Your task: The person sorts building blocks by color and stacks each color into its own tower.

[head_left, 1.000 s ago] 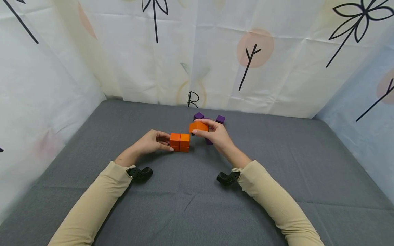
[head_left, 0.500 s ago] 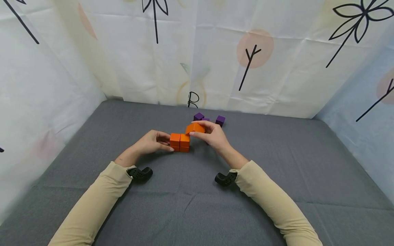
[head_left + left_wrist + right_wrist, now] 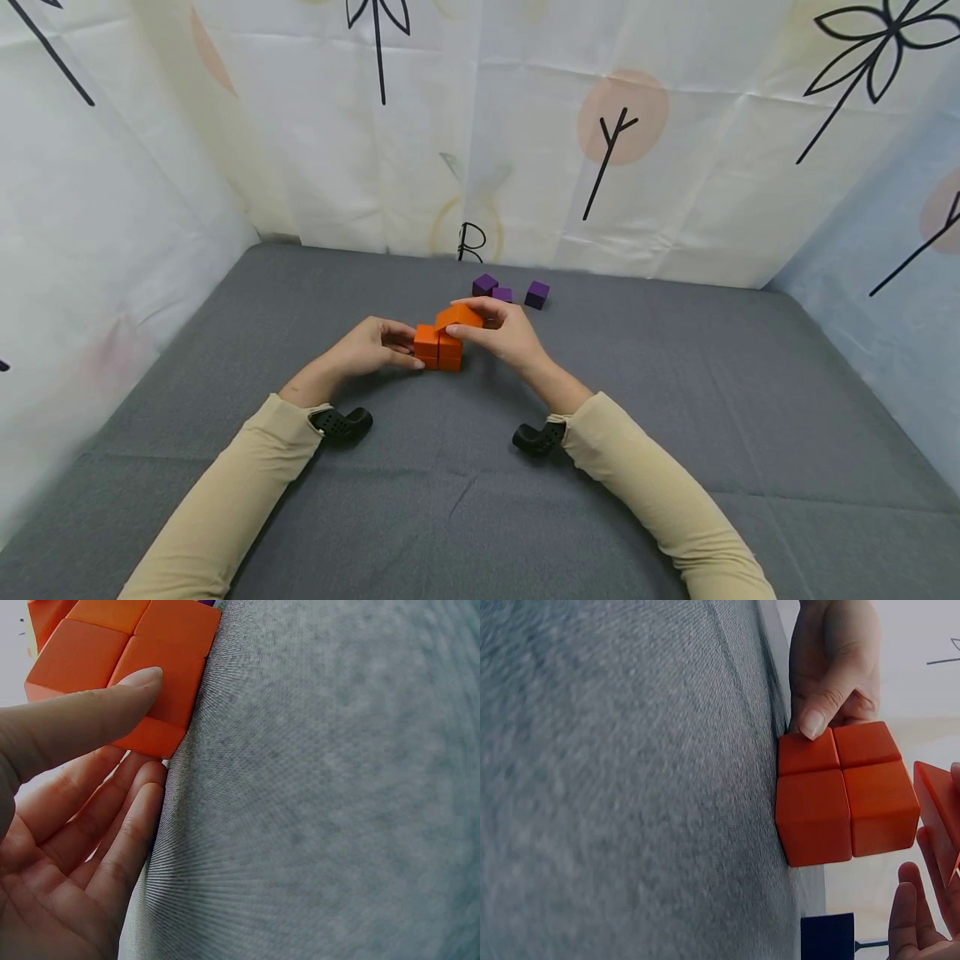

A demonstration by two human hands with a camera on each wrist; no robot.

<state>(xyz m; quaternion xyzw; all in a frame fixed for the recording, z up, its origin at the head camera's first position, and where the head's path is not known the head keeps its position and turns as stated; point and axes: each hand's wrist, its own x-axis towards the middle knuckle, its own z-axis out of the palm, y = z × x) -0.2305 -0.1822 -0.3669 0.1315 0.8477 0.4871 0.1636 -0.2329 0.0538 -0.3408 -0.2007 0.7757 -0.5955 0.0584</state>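
Orange cubes (image 3: pixel 438 357) stand two wide and two high on the grey cloth. My left hand (image 3: pixel 363 346) holds their left side, its thumb on the near face in the left wrist view and the other fingers behind. Over the stack, my right hand (image 3: pixel 510 337) pinches an orange roof-shaped block (image 3: pixel 459 315) between thumb and fingers. In the right wrist view a narrow gap separates this block (image 3: pixel 936 802) from the cubes (image 3: pixel 814 810). The block's far side is hidden.
Behind the right hand lie a purple cube (image 3: pixel 485 285), a second purple cube (image 3: pixel 502 294), partly covered, and a third purple cube (image 3: pixel 537 295) farther right. A patterned white curtain (image 3: pixel 525 167) borders the back of the grey-covered table (image 3: pixel 675 400).
My right hand has carried the roof-shaped block leftward, from right of the stack to over it, uncovering more of the purple cubes. My left hand has stayed at the cubes.
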